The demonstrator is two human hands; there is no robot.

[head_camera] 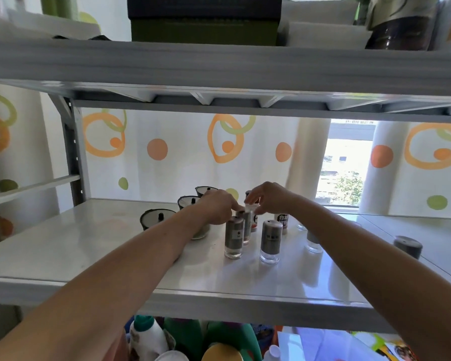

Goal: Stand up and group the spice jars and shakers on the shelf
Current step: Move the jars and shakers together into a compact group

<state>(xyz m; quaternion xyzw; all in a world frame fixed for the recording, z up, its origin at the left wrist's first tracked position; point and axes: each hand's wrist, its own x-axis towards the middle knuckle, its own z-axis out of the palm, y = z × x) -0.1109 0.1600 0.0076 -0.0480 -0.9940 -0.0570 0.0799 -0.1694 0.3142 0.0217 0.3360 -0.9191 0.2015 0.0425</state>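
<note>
Atop the shaker (248,227), the right hand (269,200) pinches

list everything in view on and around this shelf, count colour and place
steel shakers: at least four, grey sleeves on clear glass, upright, mid shelf
clear jars: about two, right of shakers
dark-topped jar: one, far right
lidded bowls: three, dark rims, back left
shelf: one, white
boxes: two, black over green, top shelf
bottles: several, white and green, below
curtain: white, orange and green circles, behind
left hand: at shaker tops, grip unclear
right hand: pinching rear shaker top
</note>
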